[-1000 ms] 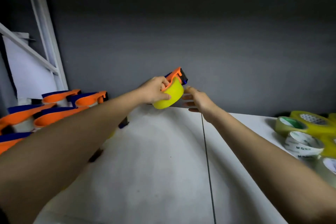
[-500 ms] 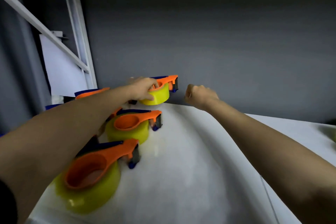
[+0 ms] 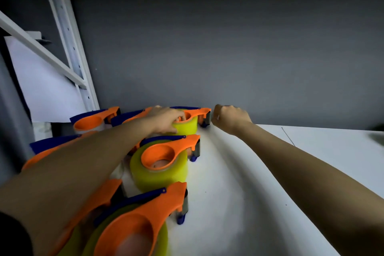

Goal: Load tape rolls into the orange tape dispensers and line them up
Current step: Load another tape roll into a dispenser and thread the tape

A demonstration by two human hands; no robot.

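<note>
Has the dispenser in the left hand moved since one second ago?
Yes. The dispenser was held up in the air against the grey wall; now it sits low on the white table, with the left hand on it.

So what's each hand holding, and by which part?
Left hand grips the far dispenser by its yellow tape roll; right hand is curled, holding nothing visible.

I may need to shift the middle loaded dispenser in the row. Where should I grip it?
Take the middle dispenser by its yellow tape roll, from above and the right: that side faces bare table, while other dispensers crowd its left.
</note>
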